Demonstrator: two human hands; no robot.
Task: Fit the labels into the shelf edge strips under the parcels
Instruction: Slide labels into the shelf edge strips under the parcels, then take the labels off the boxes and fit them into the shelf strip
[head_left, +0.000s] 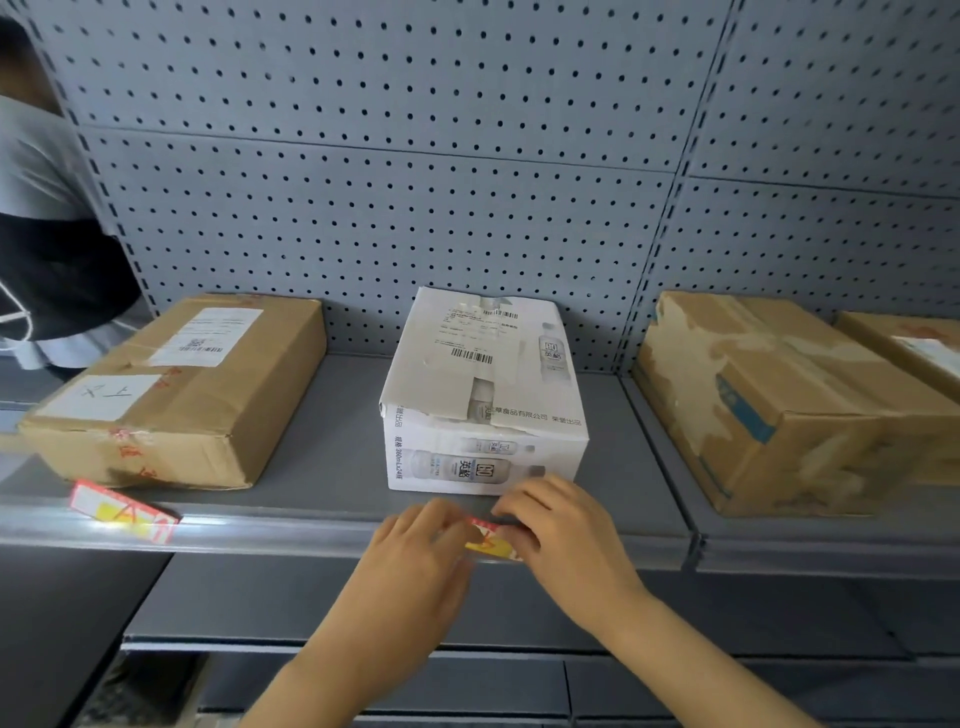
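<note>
Backdrop: grey perforated back panel (395, 208) behind a grey metal shelf (322, 457); a second shelf bay adjoins on the right.
Edge strip: clear shelf edge strip (270, 530) running left to right along the shelf's front lip.
Label in hand: red, white and yellow label (491, 540), held at the strip directly below the white parcel (483, 395); long axis lies along the strip; whether its edges are seated in the channel cannot be told.
Left hand: left hand (415, 551), fingers curled onto the label's left end, pinching or pressing it against the strip.
Right hand: right hand (561, 530), fingers bent over the label's right end and upper edge; both hands touch the label, neither clearly nearer.
Key relation: label lies between the two hands and parallel to the strip, so the coming move is judged a press inward and a slide along the channel, not a turn.
Fitted neighbour: second label (124, 512), tilted at the strip under the left brown parcel (176, 389); well apart from the hands.
Right bay: torn brown parcel (779, 405) with no label visible beneath it.
Obstructions: none between hands and strip; the white parcel's front face stands just behind the fingers.
Bystander: another person (47, 218) at the far left, clear of the work.
</note>
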